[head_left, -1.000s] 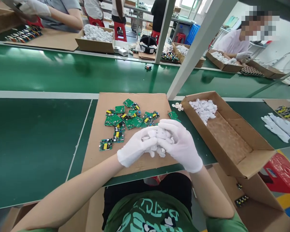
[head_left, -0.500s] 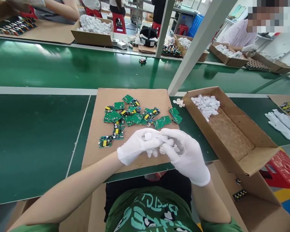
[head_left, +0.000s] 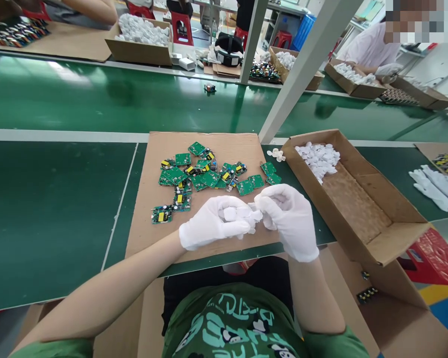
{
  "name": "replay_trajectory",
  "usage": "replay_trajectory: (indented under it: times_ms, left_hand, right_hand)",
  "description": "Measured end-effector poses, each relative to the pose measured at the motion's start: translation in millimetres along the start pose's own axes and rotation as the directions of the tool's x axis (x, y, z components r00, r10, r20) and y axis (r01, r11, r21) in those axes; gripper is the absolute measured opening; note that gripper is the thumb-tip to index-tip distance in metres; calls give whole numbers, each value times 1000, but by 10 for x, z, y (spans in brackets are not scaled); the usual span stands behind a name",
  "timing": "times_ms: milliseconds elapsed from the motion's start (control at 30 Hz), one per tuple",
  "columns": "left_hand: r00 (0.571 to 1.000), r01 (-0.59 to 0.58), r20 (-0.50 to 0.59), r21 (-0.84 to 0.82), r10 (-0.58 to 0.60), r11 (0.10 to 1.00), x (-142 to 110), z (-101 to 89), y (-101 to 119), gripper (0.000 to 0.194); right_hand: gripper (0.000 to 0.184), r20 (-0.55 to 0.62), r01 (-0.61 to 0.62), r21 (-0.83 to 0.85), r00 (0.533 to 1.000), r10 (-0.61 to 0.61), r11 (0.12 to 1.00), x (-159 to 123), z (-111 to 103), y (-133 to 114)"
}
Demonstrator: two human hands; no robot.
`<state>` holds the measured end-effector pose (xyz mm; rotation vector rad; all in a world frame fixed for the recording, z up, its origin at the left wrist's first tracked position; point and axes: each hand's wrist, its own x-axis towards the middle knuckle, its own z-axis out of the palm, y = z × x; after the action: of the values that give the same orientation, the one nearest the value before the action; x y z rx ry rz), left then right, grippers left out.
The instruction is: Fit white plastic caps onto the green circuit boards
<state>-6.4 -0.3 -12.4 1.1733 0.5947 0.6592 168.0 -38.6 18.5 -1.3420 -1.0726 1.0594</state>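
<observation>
Head view: I'm watching, from far off, the left hand [head_left: 212, 223] in its white knit glove cupping a loose cluster of small white plastic pieces [head_left: 241, 214], its thumb lying along the near side and its fingers curling around the far side. I'm judging that the palm is serving as a tray, keeping the loose pieces from scattering. The right hand [head_left: 293, 221], also white-gloved, is bunching its thumb and fingers together at the cluster's right edge; with white glove meeting white plastic, I can't tell whether a piece is being pinched there.

The cluster is sitting between the two hands, mostly in the left palm and touching the right fingertips. Just beyond the hands, green circuit boards with yellow components [head_left: 210, 179] are lying loosely on a flat brown cardboard sheet [head_left: 224, 144], which is probably protecting them from the tabletop. A couple are resting at its right edge. An open brown cardboard box [head_left: 381, 194] is standing to the right, apart from the right hand, with a heap of white plastic pieces [head_left: 319, 159] gathering at its far end, seemingly placed there for easy reach.
</observation>
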Motion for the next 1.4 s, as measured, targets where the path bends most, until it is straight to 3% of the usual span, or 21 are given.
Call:
replay_trajectory:
  times_ms: [67, 167, 267, 367, 500, 633, 800, 867, 900, 933, 1000, 1067, 1300, 1400]
  left_hand:
    - [1000, 5, 29, 34, -6, 999, -1, -9, -5, 27]
    - [999, 3, 35, 31, -4, 1000, 5, -21, -28, 30]
    - [1000, -4, 9, -26, 5, 1000, 12, -30, -51, 34]
    - [1000, 17, -4, -34, -17, 999, 14, -35, -52, 36]
    - [999, 40, 18, -15, -39, 999, 19, -49, -36, 36]
    - [998, 30, 63, -6, -29, 1000, 17, -74, -33, 37]
    - [998, 15, 62, 16, -15, 1000, -4, -68, -26, 39]
    - [1000, 1, 17, 22, -2, 1000, -9, -54, -20, 39]
    - [1000, -6, -13, 26, 6, 1000, -8, -47, -17, 38]
    - [999, -13, -45, 29, 14, 1000, -7, -40, -12, 37]
    - [995, -21, -93, 30, 24, 999, -1, -27, 3, 34]
    - [994, -30, -104, 26, 32, 999, 6, -14, 24, 32]
    - [995, -48, -93, -25, 45, 999, 12, 13, 47, 26]
    - [992, -26, -126, -49, 20, 998, 6, -3, 15, 29]
  right_hand:
    - [12, 79, 91, -107, 993, -82, 990, 11, -20, -17]
    - [15, 250, 298, -204, 937, -245, 932, 7, -77, -12]
    - [37, 355, 304, -192, 908, -223, 933, -15, -137, 45]
    - [38, 355, 288, -173, 910, -213, 942, -42, -152, 96]
    - [22, 311, 274, -114, 923, -228, 955, -69, -106, 73]
    - [13, 237, 80, -58, 969, -64, 995, -78, -55, 57]
    - [8, 152, -61, 49, 987, 53, 997, -99, 8, 169]
    - [7, 78, -7, 23, 997, 5, 1000, -121, 44, 207]
    - [8, 17, 76, -18, 997, -75, 997, -135, 62, 221]
    - [12, -46, 184, -77, 981, -188, 980, -150, 79, 231]
    - [25, -136, 387, -202, 898, -417, 900, -177, 103, 246]
    - [34, -159, 498, -272, 821, -549, 824, -194, 113, 255]
    - [26, -244, 480, -439, 750, -615, 760, -155, 128, 252]
    - [17, -322, 437, -435, 742, -589, 788, -87, 98, 180]
